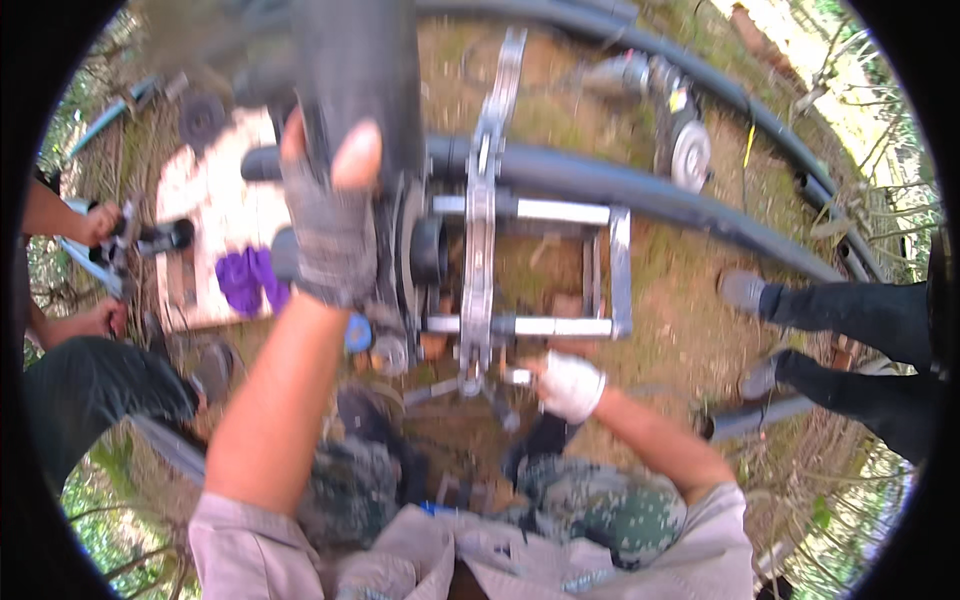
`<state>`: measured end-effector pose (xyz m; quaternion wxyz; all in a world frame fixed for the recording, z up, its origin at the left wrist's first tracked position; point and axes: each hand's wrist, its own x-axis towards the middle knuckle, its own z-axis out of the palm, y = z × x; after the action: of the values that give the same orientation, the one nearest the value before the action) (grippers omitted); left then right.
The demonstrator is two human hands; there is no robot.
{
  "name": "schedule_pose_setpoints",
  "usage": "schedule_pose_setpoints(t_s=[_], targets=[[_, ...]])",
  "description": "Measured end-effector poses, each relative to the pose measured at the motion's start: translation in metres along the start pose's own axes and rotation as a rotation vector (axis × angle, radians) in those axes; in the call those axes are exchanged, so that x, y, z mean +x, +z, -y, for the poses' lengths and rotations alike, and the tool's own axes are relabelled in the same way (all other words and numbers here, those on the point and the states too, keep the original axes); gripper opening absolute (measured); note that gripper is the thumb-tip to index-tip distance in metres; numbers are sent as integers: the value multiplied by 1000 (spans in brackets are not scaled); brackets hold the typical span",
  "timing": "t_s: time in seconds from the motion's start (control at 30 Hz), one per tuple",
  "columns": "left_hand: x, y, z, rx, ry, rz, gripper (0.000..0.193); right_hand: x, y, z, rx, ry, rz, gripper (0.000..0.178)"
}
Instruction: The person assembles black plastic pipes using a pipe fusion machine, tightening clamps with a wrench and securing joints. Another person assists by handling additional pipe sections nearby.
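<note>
The left hand (335, 235) grips a fat pipe (362, 70), likely heavy and stiff, best held around; the right hand (572, 387) pinches a metal bit (517, 377).

Dark pipe (360, 80) blurred, cut off at top edge; left hand (335, 240) partly hidden behind it; right hand's (572, 388) grip too small to tell.

An outdoor work site in the open: bare soil (680, 285) underfoot, leafy bushes (110, 500) at eight o'clock, dry twigs (800, 480) at four. Black pipes (700, 77) arc from twelve towards three, a power tool (688, 155) lies near two, a metal frame (620, 275) sits centrally, a pale board (215, 190) at ten.
</note>
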<state>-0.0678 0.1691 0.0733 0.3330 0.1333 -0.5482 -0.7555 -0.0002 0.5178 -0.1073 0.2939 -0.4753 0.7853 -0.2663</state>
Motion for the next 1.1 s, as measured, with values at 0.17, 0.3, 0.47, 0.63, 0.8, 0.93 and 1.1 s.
schedule_pose_setpoints(t_s=[0.17,0.3,0.47,0.63,0.8,0.93,1.1], targets=[[-6,6,-7,-54,-7,-7,80,16,1,11,-21,-61,-51,33],[23,16,-22,60,-421,-42,81,22,9,7,57,-110,-146,22],[89,61,-14,126,-780,23,73,22,13,3,1,-120,-152,18],[108,97,23,156,-694,66,64,17,12,-7,-46,-145,-208,15],[39,29,-8,320,-238,32,79,32,22,1,-57,-190,-259,18],[23,26,-15,265,12,157,77,20,19,-3,-86,-124,-268,23],[12,0,-15,479,146,245,84,23,11,4,-152,-83,-139,23]])
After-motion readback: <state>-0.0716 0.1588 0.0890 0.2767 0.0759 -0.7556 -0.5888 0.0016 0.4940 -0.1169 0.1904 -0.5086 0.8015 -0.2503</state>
